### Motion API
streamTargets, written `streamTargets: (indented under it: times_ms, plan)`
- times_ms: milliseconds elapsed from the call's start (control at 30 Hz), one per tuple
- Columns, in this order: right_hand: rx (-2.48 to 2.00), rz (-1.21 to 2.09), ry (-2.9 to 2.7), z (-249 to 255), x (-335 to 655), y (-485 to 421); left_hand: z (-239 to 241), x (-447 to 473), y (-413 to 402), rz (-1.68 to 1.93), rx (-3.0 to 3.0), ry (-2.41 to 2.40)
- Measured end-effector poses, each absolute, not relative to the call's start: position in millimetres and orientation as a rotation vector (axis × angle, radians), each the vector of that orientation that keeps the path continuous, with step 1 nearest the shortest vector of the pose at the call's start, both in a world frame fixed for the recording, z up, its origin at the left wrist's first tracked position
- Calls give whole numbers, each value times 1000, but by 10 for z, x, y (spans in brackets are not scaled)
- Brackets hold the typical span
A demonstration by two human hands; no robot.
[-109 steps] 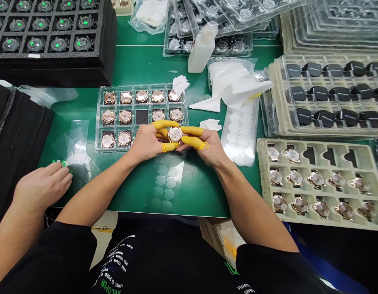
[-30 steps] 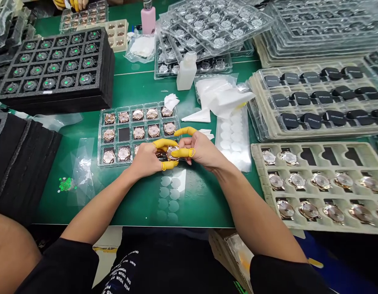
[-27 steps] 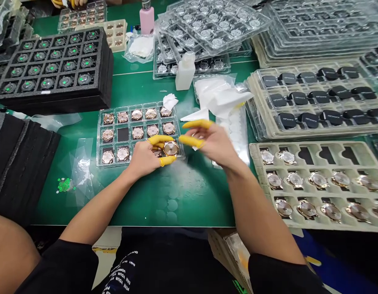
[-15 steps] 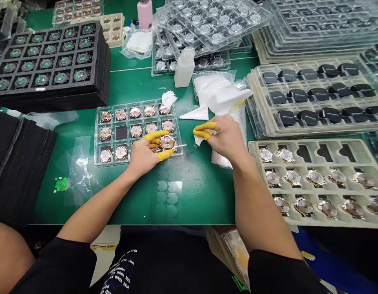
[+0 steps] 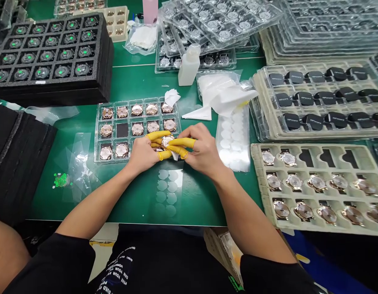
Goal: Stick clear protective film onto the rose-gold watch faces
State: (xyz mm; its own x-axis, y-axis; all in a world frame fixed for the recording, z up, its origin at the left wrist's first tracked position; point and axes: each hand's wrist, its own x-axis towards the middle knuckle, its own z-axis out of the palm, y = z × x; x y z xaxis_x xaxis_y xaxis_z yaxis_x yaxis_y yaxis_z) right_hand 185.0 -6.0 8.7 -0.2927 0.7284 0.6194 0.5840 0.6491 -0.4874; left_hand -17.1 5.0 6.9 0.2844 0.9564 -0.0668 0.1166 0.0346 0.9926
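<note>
My left hand, with yellow finger cots, is closed around the rim of a rose-gold watch head held face up. My right hand, also in yellow finger cots, pinches a folded white wipe and brings its fingertips onto the watch face. Partly hidden by the fingers, the wipe shows only at its lower corner. Beneath and behind both hands lies a clear plastic tray of similar watch heads, one pocket showing just its dark lining. A crumpled white tissue rests on the tray's far right corner.
Black foam trays of watches are stacked at left. Behind stands a white plastic bottle. White wipes and a sheet of round stickers lie right of centre. A beige watch tray sits at right; clear round films lie in front.
My right hand has moved left with the wipe, from beside the tray onto the watch. My left hand keeps holding the watch in nearly the same place. The view has shifted slightly.
</note>
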Motion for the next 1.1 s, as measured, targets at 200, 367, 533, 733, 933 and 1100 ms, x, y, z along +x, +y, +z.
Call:
streamTargets:
  times_ms: [200,367,533,733,933,1100]
  plan:
    - [-1024,234,-1930,99,1850,-9,36,-176,32,903,1389,1093]
    - [-927,288,-1927,106,1833,0,42,-193,13,875,1458,1114]
    - [-857,331,-1971,99,1852,23,85,-188,15,848,1422,1118]
    - [-982,366,-1905,73,1845,16,108,-189,23,848,1394,1121]
    - [-1137,314,-1859,69,1945,100,142,-182,35,853,1410,1121]
    - [-1301,252,-1806,233,2193,41,107,-159,-26,1062,1525,1091]
